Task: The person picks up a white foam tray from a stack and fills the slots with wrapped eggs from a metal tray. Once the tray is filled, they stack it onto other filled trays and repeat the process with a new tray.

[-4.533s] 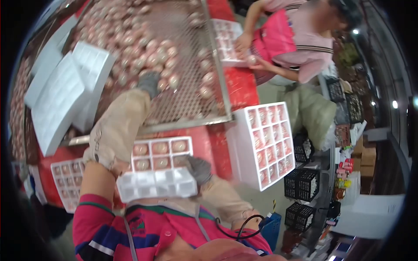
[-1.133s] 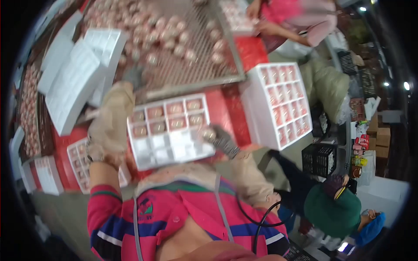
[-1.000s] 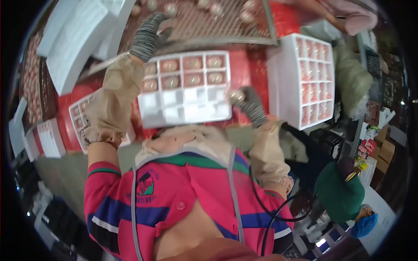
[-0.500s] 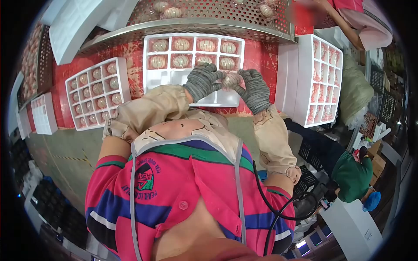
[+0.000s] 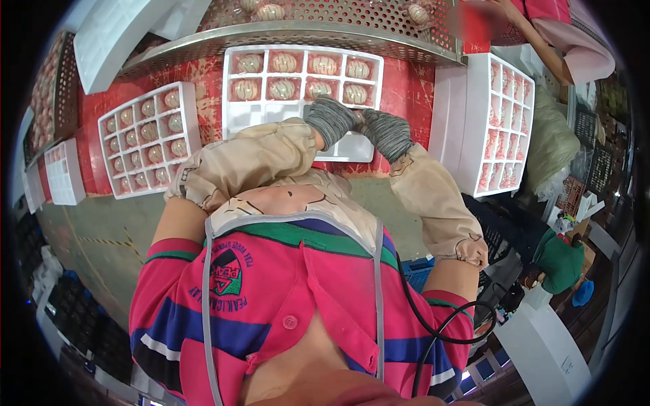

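Note:
A white divided tray [image 5: 233,120] lies in front of me. Its two far rows hold round fruits in pale foam nets and clear wrap, such as this netted fruit [image 5: 282,89]. My left hand [image 5: 330,120], in a grey knit glove, is over the near right part of the tray with its fingers curled in. Against it from the right comes my right hand [image 5: 384,132], gloved alike, its fingers pointing down and inward. Both hands close around the spot where one netted fruit was visible between them; the gloves now hide it.
Filled divided trays stand on the left [image 5: 193,128] and right [image 5: 482,135]. A perforated metal shelf [image 5: 338,32] with loose netted fruits runs along the back. A co-worker's arm [image 5: 542,51] reaches in at the upper right. Another person in green [image 5: 563,264] is at the far right.
My hands have come together and rolled inward over the tray. The netted fruit seen between them before is now covered by the gloves. My right forearm has swung outward.

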A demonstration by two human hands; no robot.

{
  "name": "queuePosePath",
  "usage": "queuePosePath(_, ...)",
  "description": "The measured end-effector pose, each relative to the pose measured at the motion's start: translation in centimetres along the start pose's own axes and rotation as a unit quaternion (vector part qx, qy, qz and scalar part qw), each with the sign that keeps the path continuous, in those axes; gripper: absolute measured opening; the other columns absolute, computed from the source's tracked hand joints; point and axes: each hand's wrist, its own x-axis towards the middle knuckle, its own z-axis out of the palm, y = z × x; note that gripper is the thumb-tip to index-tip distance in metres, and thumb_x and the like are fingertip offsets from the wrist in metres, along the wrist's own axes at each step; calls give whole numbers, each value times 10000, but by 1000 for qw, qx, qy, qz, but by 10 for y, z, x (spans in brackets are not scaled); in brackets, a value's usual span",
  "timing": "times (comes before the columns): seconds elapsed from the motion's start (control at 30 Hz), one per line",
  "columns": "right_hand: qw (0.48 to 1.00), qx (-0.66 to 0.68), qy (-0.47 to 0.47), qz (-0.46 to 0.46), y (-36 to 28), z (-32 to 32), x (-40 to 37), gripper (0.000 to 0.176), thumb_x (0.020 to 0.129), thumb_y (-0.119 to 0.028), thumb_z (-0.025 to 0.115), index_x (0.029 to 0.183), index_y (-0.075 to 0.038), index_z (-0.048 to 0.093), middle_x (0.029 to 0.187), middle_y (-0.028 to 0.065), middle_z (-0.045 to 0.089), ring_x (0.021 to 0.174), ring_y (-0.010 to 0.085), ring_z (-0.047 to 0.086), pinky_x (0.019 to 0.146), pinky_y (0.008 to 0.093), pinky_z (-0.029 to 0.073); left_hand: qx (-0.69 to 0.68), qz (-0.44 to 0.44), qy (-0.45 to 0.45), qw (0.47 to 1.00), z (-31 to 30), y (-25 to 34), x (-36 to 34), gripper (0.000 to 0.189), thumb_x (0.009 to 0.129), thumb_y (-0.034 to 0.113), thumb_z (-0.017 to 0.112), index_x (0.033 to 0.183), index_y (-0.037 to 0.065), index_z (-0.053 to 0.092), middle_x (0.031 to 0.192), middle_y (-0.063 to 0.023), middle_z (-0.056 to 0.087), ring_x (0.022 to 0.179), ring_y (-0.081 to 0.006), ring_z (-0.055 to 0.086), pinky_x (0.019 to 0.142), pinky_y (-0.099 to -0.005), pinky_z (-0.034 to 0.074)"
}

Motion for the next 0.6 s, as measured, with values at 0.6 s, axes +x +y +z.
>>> queuePosePath(0.6, 969, 39, 239, 53, -13, 13, -35, 285, 786, -230, 646, 1049, -121, 640, 1037, 97, 581, 929, 282, 591, 728, 408, 515, -39, 85, 96, 991, 22, -25, -32, 309, 756, 367, 634, 931, 113, 644, 806, -79, 578, 827, -265, 573, 776, -424, 441)
